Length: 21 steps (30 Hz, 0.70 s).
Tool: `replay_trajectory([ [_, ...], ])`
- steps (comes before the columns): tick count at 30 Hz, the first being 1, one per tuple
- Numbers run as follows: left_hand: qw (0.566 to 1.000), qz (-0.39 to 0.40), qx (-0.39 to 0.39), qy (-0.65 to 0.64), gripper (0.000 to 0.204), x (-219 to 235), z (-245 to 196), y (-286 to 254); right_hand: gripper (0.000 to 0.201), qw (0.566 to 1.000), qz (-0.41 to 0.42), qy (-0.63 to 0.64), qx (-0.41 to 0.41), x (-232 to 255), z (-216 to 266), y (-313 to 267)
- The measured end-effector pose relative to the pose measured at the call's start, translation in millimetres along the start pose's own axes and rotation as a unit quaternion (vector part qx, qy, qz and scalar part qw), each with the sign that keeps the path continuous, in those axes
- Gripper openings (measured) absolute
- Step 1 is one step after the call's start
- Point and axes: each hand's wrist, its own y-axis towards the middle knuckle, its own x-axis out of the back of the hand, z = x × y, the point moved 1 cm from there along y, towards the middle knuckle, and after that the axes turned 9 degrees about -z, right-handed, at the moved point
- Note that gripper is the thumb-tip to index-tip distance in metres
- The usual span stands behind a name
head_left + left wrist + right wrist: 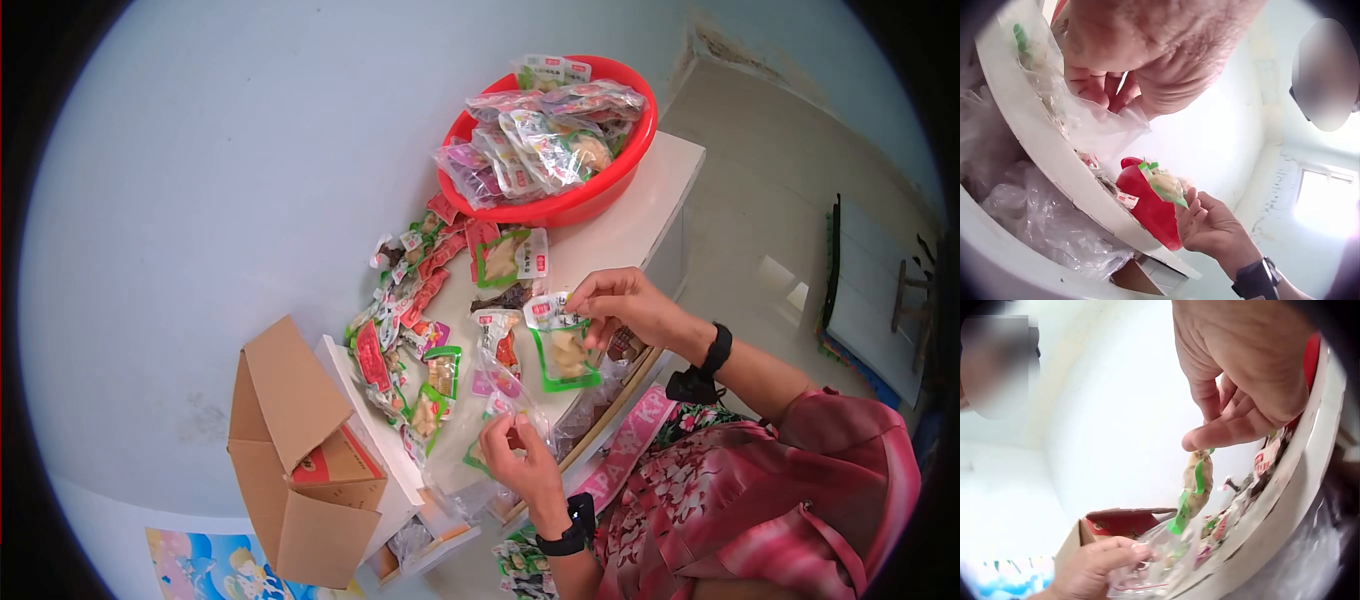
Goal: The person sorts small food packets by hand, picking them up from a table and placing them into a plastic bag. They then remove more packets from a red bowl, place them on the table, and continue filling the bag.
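Note:
My right hand pinches a green-edged snack packet by its upper edge, with pale food showing through its window. In the right wrist view the packet hangs just above the mouth of a clear plastic bag. My left hand pinches the edge of that bag between thumb and fingers, close to the table's front edge. Something green-and-white shows inside the bag. Another green-edged packet lies on the table beyond my right hand, and a red-and-white packet lies between the hands.
A red basin heaped with filled clear bags stands at the table's far end. Small mixed packets line the wall side. An open cardboard box stands at the left. Below the white tabletop, an open drawer holds crumpled plastic.

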Motion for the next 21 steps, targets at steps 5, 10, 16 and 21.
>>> replay_trajectory([
  [5,0.999,-0.022,0.011,-0.033,0.011,2,-7,1,0.019,0.998,-0.017,0.066,-0.011,-25,-19,-12],
  [10,0.998,-0.044,-0.041,-0.008,0.009,-2,-27,7,0.019,0.994,-0.014,0.100,-0.034,-53,-44,-19],
  [16,0.993,-0.014,-0.107,-0.045,0.011,-12,-40,13,0.021,0.985,0.033,0.127,-0.116,-88,-68,-23],
  [21,0.986,0.003,-0.137,-0.095,0.012,-16,-36,24,0.025,0.975,0.167,0.039,-0.142,-100,-62,-8],
])
